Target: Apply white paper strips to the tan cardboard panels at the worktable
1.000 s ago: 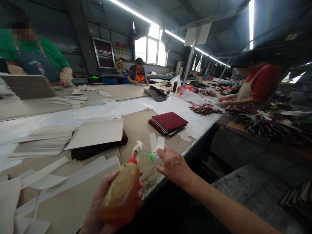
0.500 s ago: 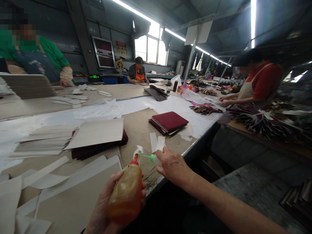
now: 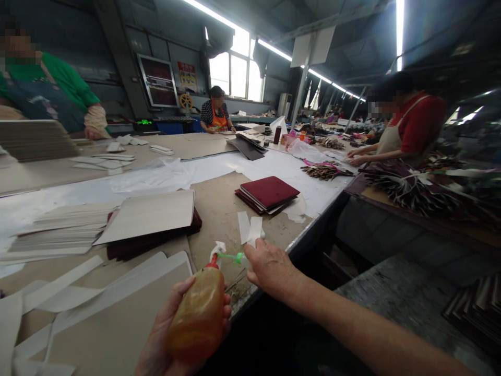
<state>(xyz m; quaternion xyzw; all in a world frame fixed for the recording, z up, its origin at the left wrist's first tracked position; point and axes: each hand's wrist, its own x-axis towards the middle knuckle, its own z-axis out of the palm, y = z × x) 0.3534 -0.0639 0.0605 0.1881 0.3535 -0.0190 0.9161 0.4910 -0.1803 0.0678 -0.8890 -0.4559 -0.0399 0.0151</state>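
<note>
My left hand (image 3: 166,318) is wrapped round an amber squeeze bottle (image 3: 199,316) with a red nozzle, tilted up and away from me. A crumpled white scrap (image 3: 218,249) sits at the nozzle's tip. In my right hand (image 3: 272,266) is a small white bottle with a green cap (image 3: 239,258); most of its body is hidden by my fingers. Its thin green spout points left and meets the red nozzle's tip, though I cannot tell whether it goes inside. Two white strips (image 3: 250,227) lie on the table just beyond my right hand.
Maroon covers (image 3: 269,192) are stacked ahead, and a pale board (image 3: 151,216) tops another stack at left. White strips (image 3: 66,224) and large sheets (image 3: 113,313) spread along the left. The table edge (image 3: 309,232) runs on my right. Co-workers stand at left and right, another sits at the back.
The view has shifted slightly, so everything sits a little further left. Both hands keep hold of their bottles, with spout and nozzle still together.
</note>
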